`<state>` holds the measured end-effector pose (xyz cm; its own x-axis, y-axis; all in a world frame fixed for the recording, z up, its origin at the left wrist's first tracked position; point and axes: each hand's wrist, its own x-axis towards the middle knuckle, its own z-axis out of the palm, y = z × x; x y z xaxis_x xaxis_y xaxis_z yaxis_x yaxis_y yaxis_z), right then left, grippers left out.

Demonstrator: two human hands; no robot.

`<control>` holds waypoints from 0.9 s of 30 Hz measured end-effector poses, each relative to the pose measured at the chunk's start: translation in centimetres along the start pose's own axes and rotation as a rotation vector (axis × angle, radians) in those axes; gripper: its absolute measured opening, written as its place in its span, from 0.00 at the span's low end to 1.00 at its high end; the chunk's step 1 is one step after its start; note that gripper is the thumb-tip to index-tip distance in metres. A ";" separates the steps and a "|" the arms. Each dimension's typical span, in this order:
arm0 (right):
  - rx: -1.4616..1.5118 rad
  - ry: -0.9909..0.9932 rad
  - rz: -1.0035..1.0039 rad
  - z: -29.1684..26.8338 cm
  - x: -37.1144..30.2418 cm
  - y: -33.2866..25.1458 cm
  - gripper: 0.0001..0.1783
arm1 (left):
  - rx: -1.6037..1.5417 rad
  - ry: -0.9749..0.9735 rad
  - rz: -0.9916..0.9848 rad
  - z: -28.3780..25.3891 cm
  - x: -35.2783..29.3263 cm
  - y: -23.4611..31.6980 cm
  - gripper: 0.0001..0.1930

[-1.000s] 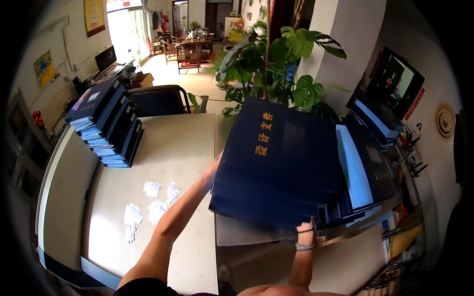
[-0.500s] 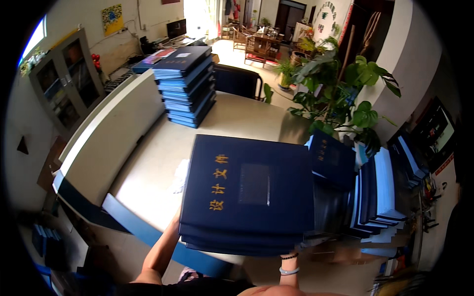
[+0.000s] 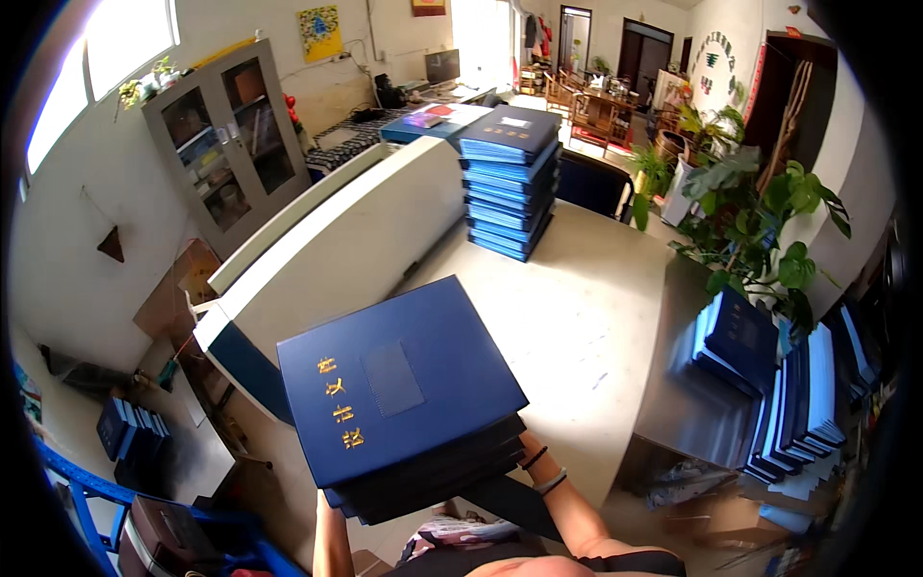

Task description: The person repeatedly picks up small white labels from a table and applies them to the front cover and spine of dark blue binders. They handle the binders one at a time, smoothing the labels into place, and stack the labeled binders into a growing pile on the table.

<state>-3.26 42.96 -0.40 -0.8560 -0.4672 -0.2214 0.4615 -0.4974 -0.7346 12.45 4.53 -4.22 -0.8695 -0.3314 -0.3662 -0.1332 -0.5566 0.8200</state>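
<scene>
I carry a stack of dark blue document file boxes with gold lettering on the top cover, held in front of my body. From the left, my left hand supports it low down; the fingers are hidden beneath. My right hand grips the near right side, its fingers mostly hidden by the boxes. A black band and a pale bracelet circle that wrist. Beyond, a tall pile of similar blue file boxes stands on the white desk, against its raised partition.
More blue file boxes lie on the metal-topped side surface at right, beside a leafy plant. At left are a grey cabinet, a lower table with file boxes, and a blue-framed chair. A dark chair stands behind the desk.
My view has turned left. The held stack has swung leftward off the desk's middle, past its near left end, and tilted. Both hands still hold it.
</scene>
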 end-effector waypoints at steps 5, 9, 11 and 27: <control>-0.072 -0.154 0.096 0.9 7.6 5.2 0.18 | -0.071 0.086 0.038 -5.9 -0.2 -0.8 0.34; -0.465 -0.279 0.038 2.1 11.5 5.5 0.19 | -0.128 0.131 0.116 -7.1 1.8 -1.7 0.33; -0.219 -0.212 0.249 3.5 14.5 5.2 0.19 | -0.161 0.163 0.169 -7.2 2.4 -2.2 0.32; -0.200 -0.383 0.438 4.4 25.3 3.5 0.16 | -0.139 0.221 0.299 -5.7 3.1 -4.0 0.40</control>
<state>-22.30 26.20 -5.78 -0.4355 -0.8448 -0.3109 0.6665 -0.0705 -0.7422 13.02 1.39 -11.09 -0.7351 -0.6418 -0.2186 0.1889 -0.5036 0.8430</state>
